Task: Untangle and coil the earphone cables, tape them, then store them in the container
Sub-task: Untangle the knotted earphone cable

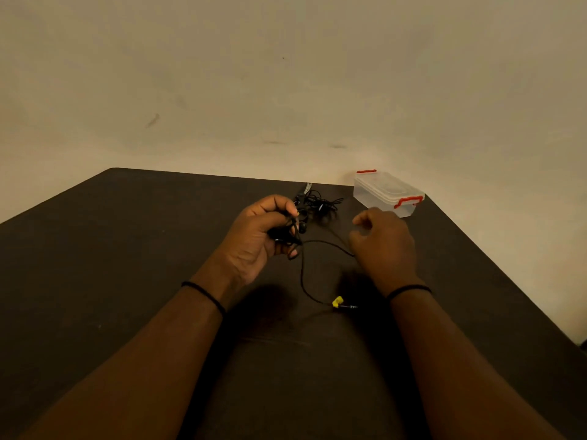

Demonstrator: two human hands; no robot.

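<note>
Gripping a small bundle of black earphone cable (301, 268), the left hand (260, 230) had its fingers curled round several loops, with an earbud (302, 228) hanging just beside the fingertips. From that bundle the cable ran right in a shallow arc to the right hand (382, 241), whose fingers were bent over it; whether they actually pinched the cable could not be told, since the back of the hand hid them. A further length dropped toward the near side and ended in a plug (351, 307) wrapped with a bit of yellow tape (337, 301), lying on the dark surface (127, 265).

Beyond the left hand, on the far side, a second tangle of black earphones (320, 201) lay loose and looked untouched. To its right, at the far right edge of the surface, stood the clear container (386, 193) with red clips, its lid apparently on and nothing visible inside.

By my judgement the work was at an early stage: one cable was partly coiled, not yet taped round the coil, and the other tangle, all storing, and opening the container remained.
</note>
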